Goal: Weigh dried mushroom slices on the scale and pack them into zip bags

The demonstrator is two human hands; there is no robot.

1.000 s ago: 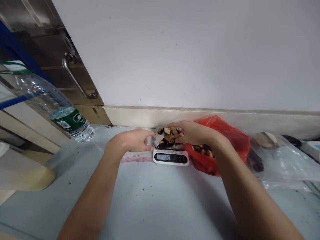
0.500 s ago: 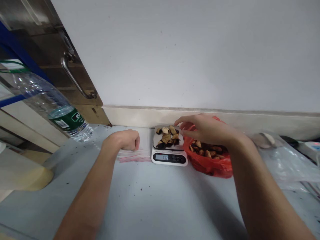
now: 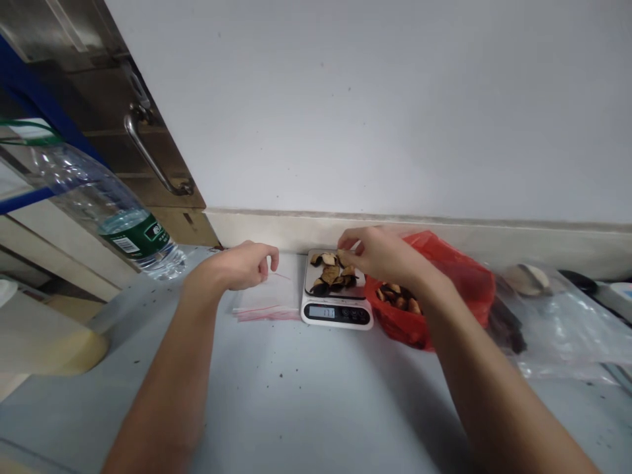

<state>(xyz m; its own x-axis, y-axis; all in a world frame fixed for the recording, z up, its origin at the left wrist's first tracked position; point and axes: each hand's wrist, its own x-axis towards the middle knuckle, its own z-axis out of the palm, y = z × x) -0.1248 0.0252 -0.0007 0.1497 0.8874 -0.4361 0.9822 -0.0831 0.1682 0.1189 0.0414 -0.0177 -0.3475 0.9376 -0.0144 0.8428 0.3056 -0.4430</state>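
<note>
Since the earlier frame, your right hand (image 3: pixel 372 253) has moved in over the scale (image 3: pixel 358 316), fingertips at the dried slices (image 3: pixel 330 273) on top; I cannot tell whether it grips 1. Left of the scale, your left hand (image 3: pixel 249 264) is half-curled near the clear bags (image 3: pixel 266 301), its grip unclear. Right of the scale, the red bag (image 3: pixel 399 331) holds brown pieces (image 3: pixel 396 298). Touch lightly: pressing would likely skew the reading.

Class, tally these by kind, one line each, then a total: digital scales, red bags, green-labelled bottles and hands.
Digital scale: 1
Red bag: 1
Green-labelled bottle: 1
Hands, left hand and right hand: 2
Total: 5
</note>
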